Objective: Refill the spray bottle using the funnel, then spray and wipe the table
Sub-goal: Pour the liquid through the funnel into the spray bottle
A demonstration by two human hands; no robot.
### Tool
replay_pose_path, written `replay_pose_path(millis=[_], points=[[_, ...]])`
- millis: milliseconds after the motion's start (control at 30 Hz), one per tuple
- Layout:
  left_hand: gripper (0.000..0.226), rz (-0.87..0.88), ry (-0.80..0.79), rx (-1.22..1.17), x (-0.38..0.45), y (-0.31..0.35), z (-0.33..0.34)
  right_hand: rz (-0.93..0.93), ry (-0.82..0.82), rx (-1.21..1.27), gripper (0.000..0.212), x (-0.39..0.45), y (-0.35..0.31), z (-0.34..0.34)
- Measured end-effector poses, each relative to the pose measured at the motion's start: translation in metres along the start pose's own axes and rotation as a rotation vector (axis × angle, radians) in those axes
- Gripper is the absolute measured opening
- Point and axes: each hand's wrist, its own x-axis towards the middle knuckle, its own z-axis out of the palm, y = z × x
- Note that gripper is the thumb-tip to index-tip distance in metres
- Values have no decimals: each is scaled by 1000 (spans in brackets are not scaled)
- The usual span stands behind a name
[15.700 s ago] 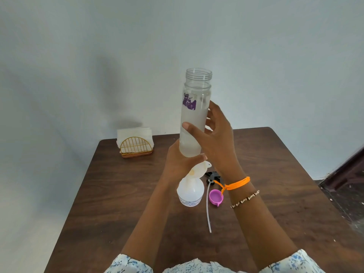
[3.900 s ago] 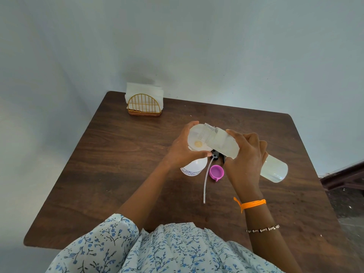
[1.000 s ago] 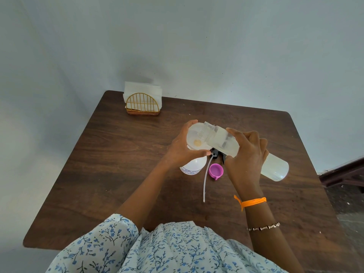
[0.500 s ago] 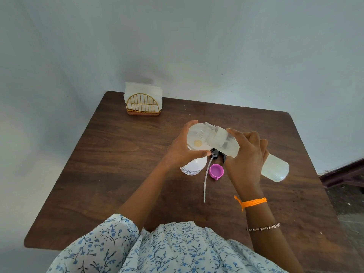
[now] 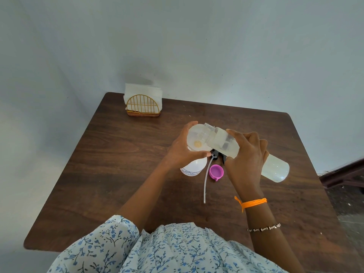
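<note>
Your left hand [image 5: 182, 148] curls its fingers around the funnel [image 5: 197, 139], seated in the spray bottle [image 5: 193, 167] standing mid-table [image 5: 118, 164]. Your right hand [image 5: 246, 156] grips the clear bottle [image 5: 275, 168], tipped mouth-down into the funnel. Pink cap [image 5: 216, 172] and spray head tube [image 5: 205, 182] lie just beside

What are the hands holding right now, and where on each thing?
Left hand grips the funnel by its rim; right hand grips the clear bottle around its middle.
</note>
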Motion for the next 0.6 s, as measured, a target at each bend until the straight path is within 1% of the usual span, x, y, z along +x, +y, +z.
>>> replay_pose_path(millis=[167,600], points=[[88,0,-1,-25,1,-1,0,2,4,5,66,0,0,0],[89,8,5,4,3,-4,0,6,-6,8,65,1,0,-1]])
